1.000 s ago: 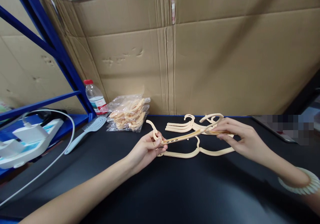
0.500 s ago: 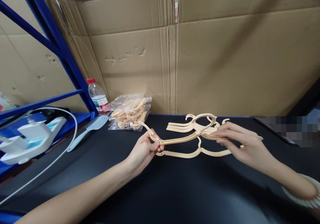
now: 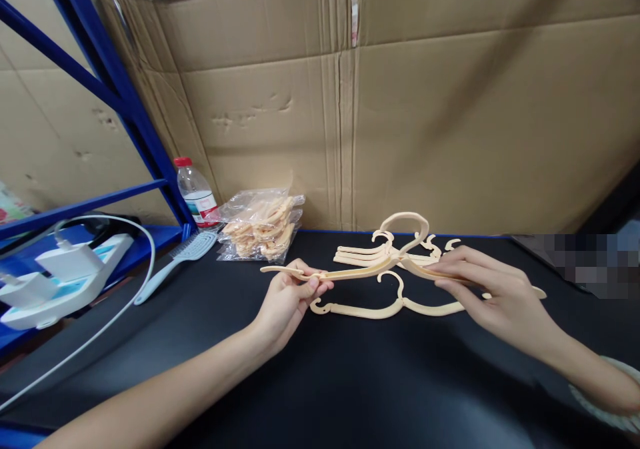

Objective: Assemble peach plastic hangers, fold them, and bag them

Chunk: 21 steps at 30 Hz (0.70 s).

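Cardboard point(image 3: 450, 122) walls off the back of the black table point(image 3: 350, 382). My left hand point(image 3: 287, 302) pinches one end of a cream hanger point(image 3: 370, 270) and my right hand point(image 3: 493, 289) pinches the other arm. Fingers are closed on it, hook up, just above a second hanger point(image 3: 380, 311) lying flat.
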Motion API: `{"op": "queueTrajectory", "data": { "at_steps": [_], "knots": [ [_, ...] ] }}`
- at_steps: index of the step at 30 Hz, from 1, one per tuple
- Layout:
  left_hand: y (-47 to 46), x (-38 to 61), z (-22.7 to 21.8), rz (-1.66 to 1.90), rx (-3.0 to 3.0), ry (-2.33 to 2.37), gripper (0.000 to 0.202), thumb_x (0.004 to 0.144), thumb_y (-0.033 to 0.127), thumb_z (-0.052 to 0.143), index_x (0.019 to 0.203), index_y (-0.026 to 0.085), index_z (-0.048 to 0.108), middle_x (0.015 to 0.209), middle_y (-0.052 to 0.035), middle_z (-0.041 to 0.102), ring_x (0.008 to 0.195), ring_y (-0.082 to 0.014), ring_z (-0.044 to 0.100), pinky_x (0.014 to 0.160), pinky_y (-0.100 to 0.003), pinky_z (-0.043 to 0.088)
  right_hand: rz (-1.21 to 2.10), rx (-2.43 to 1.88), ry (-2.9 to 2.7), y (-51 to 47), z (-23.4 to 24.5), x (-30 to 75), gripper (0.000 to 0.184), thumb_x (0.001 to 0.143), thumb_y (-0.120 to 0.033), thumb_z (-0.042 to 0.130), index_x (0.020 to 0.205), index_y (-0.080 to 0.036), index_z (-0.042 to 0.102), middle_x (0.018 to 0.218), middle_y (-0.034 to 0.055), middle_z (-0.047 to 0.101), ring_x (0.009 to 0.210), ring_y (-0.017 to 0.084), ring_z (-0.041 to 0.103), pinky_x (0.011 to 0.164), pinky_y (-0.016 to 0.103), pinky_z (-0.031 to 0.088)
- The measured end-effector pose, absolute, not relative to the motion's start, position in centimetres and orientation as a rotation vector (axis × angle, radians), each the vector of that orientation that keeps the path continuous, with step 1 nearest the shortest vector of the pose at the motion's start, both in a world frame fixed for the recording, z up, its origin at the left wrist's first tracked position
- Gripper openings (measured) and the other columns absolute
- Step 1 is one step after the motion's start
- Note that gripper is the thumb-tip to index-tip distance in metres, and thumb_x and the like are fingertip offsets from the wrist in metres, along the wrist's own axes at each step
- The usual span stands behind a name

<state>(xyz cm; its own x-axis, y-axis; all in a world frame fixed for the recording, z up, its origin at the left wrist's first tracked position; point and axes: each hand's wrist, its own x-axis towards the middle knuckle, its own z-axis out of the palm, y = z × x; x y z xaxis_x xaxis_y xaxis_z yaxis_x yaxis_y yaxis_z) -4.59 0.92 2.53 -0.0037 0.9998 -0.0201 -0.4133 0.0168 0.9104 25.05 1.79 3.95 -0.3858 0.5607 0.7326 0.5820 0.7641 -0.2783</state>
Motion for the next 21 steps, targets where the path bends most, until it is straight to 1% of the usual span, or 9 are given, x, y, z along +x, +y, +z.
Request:
{"op": "queueTrajectory", "data": {
  "at_steps": [2, 6, 10, 12, 14, 15, 17, 19, 21],
  "knots": [
    [0.9, -4.6, 2.5, 1.379, 0.863, 0.889, 0.020, 0.064, 0.008, 0.078, 0.068, 0.014, 0.059, 0.077, -0.0018, 0.068, 0.072, -0.0106, 0.067, 0.068, -0.016, 0.054, -0.017, -0.897, -2.054, 2.0, 3.8, 25.2, 0.015, 0.089, -0.025, 0.055, 0.098, -0.027, 0.066, 0.094, 0.0061, 0.065, 0.085, 0.022, 0.063, 0.071, 0.034, 0.052],
    [0.8, -4.4, 2.6, 1.372, 0.851, 0.881, 0.021, 0.063, 0.013, 0.081, 0.073, 0.014, 0.063, 0.073, -0.0003, 0.067, 0.068, -0.0113, 0.068, 0.063, -0.015, 0.053, 0.047, -0.976, -2.010, 2.5, 3.6, 25.5, 0.015, 0.090, -0.029, 0.055, 0.096, -0.025, 0.067, 0.092, 0.0064, 0.065, 0.083, 0.021, 0.063, 0.066, 0.032, 0.052],
    [0.5, -4.0, 2.6, 1.273, 0.908, 0.996, 0.020, 0.070, 0.027, 0.077, 0.078, 0.015, 0.064, 0.085, -0.0059, 0.070, 0.064, -0.0134, 0.067, 0.061, -0.022, 0.053, 0.222, -1.022, -1.992, 3.1, 3.6, 26.0, 0.019, 0.089, -0.035, 0.054, 0.095, -0.023, 0.067, 0.089, 0.0066, 0.063, 0.070, 0.017, 0.061, 0.056, 0.028, 0.052],
    [0.0, -3.8, 2.3, 1.172, 1.123, 1.097, 0.020, 0.076, 0.034, 0.071, 0.074, 0.015, 0.065, 0.074, -0.0061, 0.069, 0.056, -0.0140, 0.064, 0.055, -0.024, 0.051, 0.351, -1.026, -1.982, 3.3, 3.8, 26.2, 0.021, 0.089, -0.037, 0.054, 0.095, -0.021, 0.066, 0.086, 0.0061, 0.061, 0.064, 0.015, 0.059, 0.053, 0.026, 0.052],
    [-0.8, -3.8, 1.9, 1.089, 1.522, 1.157, 0.019, 0.078, 0.033, 0.069, 0.068, 0.016, 0.066, 0.061, -0.0044, 0.064, 0.051, -0.0141, 0.059, 0.052, -0.025, 0.047, 0.476, -1.039, -1.963, 3.3, 4.2, 26.5, 0.023, 0.088, -0.040, 0.054, 0.094, -0.020, 0.065, 0.085, 0.0057, 0.060, 0.061, 0.014, 0.058, 0.053, 0.026, 0.054],
    [-1.2, -3.8, 1.6, 1.074, 1.750, 1.148, 0.016, 0.077, 0.028, 0.070, 0.066, 0.017, 0.067, 0.058, -0.0040, 0.063, 0.052, -0.0144, 0.057, 0.054, -0.026, 0.045, 0.521, -1.049, -1.952, 3.3, 4.4, 26.5, 0.025, 0.088, -0.042, 0.054, 0.093, -0.020, 0.065, 0.084, 0.0055, 0.060, 0.061, 0.014, 0.058, 0.053, 0.026, 0.054],
    [-2.0, -3.9, 1.3, 1.089, 2.122, 1.033, 0.004, 0.074, 0.019, 0.072, 0.071, 0.020, 0.070, 0.064, -0.0049, 0.066, 0.060, -0.0167, 0.059, 0.061, -0.028, 0.045, 0.583, -1.074, -1.961, 3.2, 4.8, 26.7, 0.026, 0.087, -0.043, 0.055, 0.092, -0.020, 0.065, 0.082, 0.0053, 0.060, 0.062, 0.014, 0.057, 0.054, 0.025, 0.055],
    [-2.3, -4.0, 1.2, 1.198, 2.432, 0.912, 0.015, 0.074, 0.011, 0.071, 0.085, 0.022, 0.071, 0.077, -0.0053, 0.069, 0.072, -0.0195, 0.061, 0.071, -0.031, 0.047, 0.642, -1.109, -1.999, 3.1, 5.2, 26.9, 0.025, 0.086, -0.042, 0.055, 0.092, -0.019, 0.064, 0.084, 0.0055, 0.061, 0.062, 0.013, 0.056, 0.055, 0.025, 0.054],
    [-2.0, -4.1, 1.5, 1.347, 2.725, 0.911, 0.028, 0.076, 0.008, 0.069, 0.100, 0.022, 0.067, 0.091, -0.0066, 0.069, 0.086, -0.0217, 0.061, 0.081, -0.036, 0.046, 0.734, -1.154, -2.042, 2.9, 5.5, 27.1, 0.024, 0.086, -0.041, 0.055, 0.092, -0.019, 0.063, 0.087, 0.0054, 0.060, 0.064, 0.013, 0.056, 0.056, 0.025, 0.053]
  ]
}}
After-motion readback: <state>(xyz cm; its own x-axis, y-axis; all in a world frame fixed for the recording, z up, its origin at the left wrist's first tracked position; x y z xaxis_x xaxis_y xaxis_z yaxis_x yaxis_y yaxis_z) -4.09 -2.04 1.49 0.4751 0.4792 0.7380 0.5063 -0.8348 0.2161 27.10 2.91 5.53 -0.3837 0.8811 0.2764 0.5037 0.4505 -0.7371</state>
